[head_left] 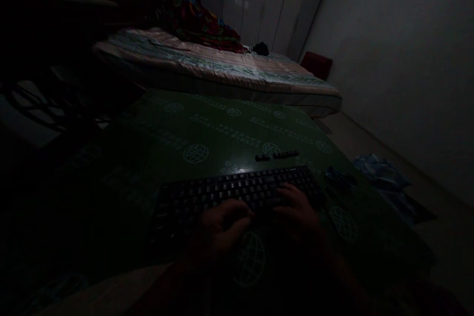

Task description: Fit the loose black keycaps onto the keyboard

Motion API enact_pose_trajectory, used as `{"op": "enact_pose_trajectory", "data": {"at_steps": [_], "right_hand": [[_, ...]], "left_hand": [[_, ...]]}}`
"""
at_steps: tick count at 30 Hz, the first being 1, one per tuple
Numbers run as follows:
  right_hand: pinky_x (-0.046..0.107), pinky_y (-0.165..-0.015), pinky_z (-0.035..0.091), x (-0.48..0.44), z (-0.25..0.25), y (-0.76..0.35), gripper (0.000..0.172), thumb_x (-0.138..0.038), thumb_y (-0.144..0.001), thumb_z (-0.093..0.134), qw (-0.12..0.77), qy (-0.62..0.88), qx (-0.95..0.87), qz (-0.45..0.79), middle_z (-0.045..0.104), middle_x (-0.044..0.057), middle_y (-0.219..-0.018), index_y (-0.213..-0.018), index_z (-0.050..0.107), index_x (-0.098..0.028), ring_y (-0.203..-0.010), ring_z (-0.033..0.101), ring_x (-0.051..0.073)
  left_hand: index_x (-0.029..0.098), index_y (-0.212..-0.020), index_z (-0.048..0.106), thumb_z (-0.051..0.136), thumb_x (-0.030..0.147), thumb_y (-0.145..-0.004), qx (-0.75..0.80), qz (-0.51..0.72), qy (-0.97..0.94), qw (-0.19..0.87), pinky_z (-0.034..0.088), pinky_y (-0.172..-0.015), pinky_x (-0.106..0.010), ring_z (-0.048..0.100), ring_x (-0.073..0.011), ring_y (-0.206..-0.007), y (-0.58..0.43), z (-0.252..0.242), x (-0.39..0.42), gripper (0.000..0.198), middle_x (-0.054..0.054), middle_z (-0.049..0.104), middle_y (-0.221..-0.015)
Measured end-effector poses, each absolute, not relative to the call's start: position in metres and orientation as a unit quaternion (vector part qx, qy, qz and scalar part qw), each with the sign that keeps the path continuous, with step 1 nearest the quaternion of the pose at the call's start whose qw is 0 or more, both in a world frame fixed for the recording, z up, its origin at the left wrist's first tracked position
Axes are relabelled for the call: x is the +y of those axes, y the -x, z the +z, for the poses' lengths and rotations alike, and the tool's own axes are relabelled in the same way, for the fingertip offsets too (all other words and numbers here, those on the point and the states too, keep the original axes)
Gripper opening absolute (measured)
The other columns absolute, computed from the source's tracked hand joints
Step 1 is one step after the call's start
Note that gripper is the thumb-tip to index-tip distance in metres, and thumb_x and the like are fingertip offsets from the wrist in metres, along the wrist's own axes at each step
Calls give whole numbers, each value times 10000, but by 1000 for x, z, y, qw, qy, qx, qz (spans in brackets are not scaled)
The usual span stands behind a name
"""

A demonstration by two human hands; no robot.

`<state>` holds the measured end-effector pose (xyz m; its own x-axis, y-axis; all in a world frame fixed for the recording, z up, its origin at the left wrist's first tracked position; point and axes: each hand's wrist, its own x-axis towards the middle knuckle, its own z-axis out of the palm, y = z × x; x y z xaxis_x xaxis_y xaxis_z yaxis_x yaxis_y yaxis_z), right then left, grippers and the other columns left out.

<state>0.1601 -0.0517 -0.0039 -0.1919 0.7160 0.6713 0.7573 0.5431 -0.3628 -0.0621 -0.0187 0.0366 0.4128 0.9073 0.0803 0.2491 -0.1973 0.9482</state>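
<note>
Hands first: your left hand [222,222] curled at the lower middle of the frame, too dark to tell whether it pinched anything; your right hand [298,207], fingers apart, was over the keyboard [237,186]. That lay on the green table [159,131], most keys apparently seated. Dark key-like pieces [286,155] lay beyond its far edge, seemingly already off; what remained was unclear. A bed [229,66] stood upper middle.

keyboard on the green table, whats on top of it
The right hand is over the keyboard, and the left hand is over its near edge. What lies beneath both hands is covered, and it's too dark to tell whether they touch it.
</note>
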Motion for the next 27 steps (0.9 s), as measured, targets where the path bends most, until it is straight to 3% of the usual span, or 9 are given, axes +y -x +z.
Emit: {"op": "enact_pose_trajectory", "data": {"at_steps": [4, 7, 18, 27], "right_hand": [[499, -895, 470, -32, -15, -156, 86, -222, -773, 616, 409, 455, -790, -36, 557, 116, -1187, -818, 683, -192, -1236, 418, 286], [488, -885, 477, -25, -18, -152, 75, -235, -752, 645, 399, 442, -802, -46, 557, 98, -1181, -802, 693, -206, -1236, 412, 279], [474, -862, 488, -20, -23, -157, 96, -285, -742, 672, 384, 423, -819, -47, 526, 117, -1187, -783, 705, -204, -1230, 397, 299], [475, -866, 479, -19, -22, -154, 74, -256, -753, 655, 371, 429, -823, -41, 547, 123, -1180, -784, 709, -216, -1231, 403, 306]], "left_hand": [[161, -947, 637, 542, 123, -797, 337, 430, -802, 241, 505, -855, -298, 636, -171, -920, 63, 20, -16, 181, -63, 694, -953], [146, -943, 621, 536, 80, -800, 286, 426, -846, 146, 462, -958, -354, 578, -201, -1065, 62, 12, -15, 179, -99, 669, -1043], [158, -932, 637, 476, 97, -800, 297, 333, -894, 46, 435, -950, -521, 335, -341, -1293, 54, 0, -16, 216, -165, 479, -1305], [184, -971, 654, 471, 146, -817, 292, 276, -915, 21, 430, -923, -561, 329, -374, -1288, 48, 5, -17, 243, -174, 481, -1314]]}}
